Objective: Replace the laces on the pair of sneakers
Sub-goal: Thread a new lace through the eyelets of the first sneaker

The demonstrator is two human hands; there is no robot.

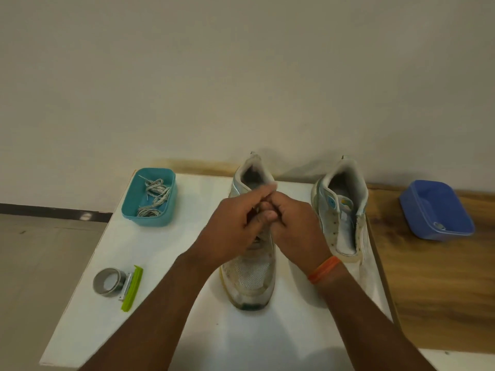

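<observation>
A teal rounded-rectangular plastic tub sits at the far left corner of the white board surface, and it holds a loose tangle of off-white shoelaces. Well to the right of that tub, on the brown wooden top beyond the board, a blue plastic tub of like shape holds only a small pale item, too small to identify. Right of the teal tub, a worn white mesh sneaker stands with its toe toward the person; both hands meet above its lacing area. The left hand and the right hand, which wears an orange band at the wrist, have fingers curled together in a pinching grip on a pale lace at the sneaker's eyelets. Farther right stands the second white sneaker, unlaced. Nearer the person than the teal tub lie a grey tape roll and a lime-green clip, touching.
</observation>
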